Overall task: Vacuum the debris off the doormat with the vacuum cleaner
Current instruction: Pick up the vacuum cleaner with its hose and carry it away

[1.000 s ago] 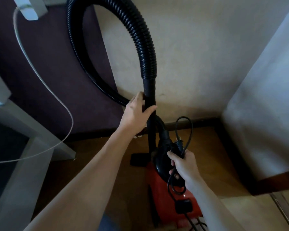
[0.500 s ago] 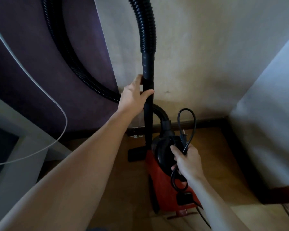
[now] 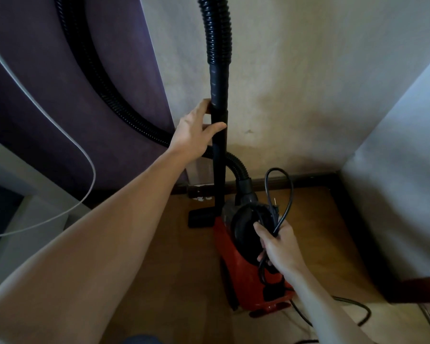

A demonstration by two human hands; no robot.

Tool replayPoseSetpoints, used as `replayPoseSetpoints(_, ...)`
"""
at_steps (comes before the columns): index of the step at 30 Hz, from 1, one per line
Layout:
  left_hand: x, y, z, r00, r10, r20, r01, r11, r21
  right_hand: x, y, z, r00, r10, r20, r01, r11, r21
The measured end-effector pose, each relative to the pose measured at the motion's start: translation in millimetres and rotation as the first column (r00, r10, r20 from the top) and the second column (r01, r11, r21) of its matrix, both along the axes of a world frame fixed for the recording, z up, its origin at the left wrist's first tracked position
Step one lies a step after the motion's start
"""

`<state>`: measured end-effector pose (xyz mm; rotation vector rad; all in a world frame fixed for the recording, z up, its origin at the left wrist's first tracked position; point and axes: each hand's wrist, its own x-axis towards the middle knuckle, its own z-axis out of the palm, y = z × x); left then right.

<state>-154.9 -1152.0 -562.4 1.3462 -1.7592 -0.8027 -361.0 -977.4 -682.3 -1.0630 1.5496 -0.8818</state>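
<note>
A red and black vacuum cleaner (image 3: 243, 276) stands on the wooden floor in a corner. Its black wand (image 3: 219, 155) rises upright from a flat floor nozzle (image 3: 200, 218), and the ribbed hose (image 3: 217, 28) loops up out of view and back down on the left. My left hand (image 3: 193, 135) is wrapped around the wand just below the hose cuff. My right hand (image 3: 277, 247) grips the vacuum's top together with a looped bundle of black power cord (image 3: 281, 194). No doormat is in view.
A cream wall stands behind, with a purple panel (image 3: 60, 95) to the left and a pale wall (image 3: 402, 170) closing the right side. A white cable (image 3: 67, 135) curves past grey furniture (image 3: 23, 219) on the left. More cord (image 3: 353, 311) trails on the floor.
The view has tilted down and closer, so the hose's top loop has left the frame. My left hand has slid slightly down the wand. My right hand keeps its hold on the cord and vacuum.
</note>
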Motion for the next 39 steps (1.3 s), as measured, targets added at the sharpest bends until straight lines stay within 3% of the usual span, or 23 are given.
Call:
replayPoseSetpoints(8, 4.4, 13.7, -4.5, 0.996, -0.001, -0.091, 0.001, 1.0, -0.004, 30.9, 24.5, -19.3, 1.0, -0.026, 0.009, 0.026, 1.0, -0.002)
replayPoseSetpoints(23, 21.5, 17.6, -4.7, 0.999, 0.033, -0.019, -0.034, 0.999, -0.034, 43.3, -6.9, -26.2, 0.993, -0.011, -0.114, 0.01, 1.0, -0.008)
replayPoseSetpoints(26, 20.6, 19.1, -7.0, 0.997, 0.037, -0.072, -0.04, 0.999, -0.029, 43.9, -16.5, -27.0, 0.995, 0.008, -0.103, -0.009, 1.0, -0.008)
replayPoseSetpoints(31, 20.8, 34.9, -31.7, 0.971, 0.135, -0.195, -0.127, 0.99, 0.052, 43.5, -27.1, -30.4, 0.987, 0.021, -0.16, -0.03, 0.998, -0.052)
replayPoseSetpoints(39, 17.6, 65.9, -61.0, 0.948, 0.288, -0.135, -0.285, 0.958, 0.043, 54.9, -32.4, -44.7, 0.998, -0.062, -0.032, 0.06, 0.997, -0.039)
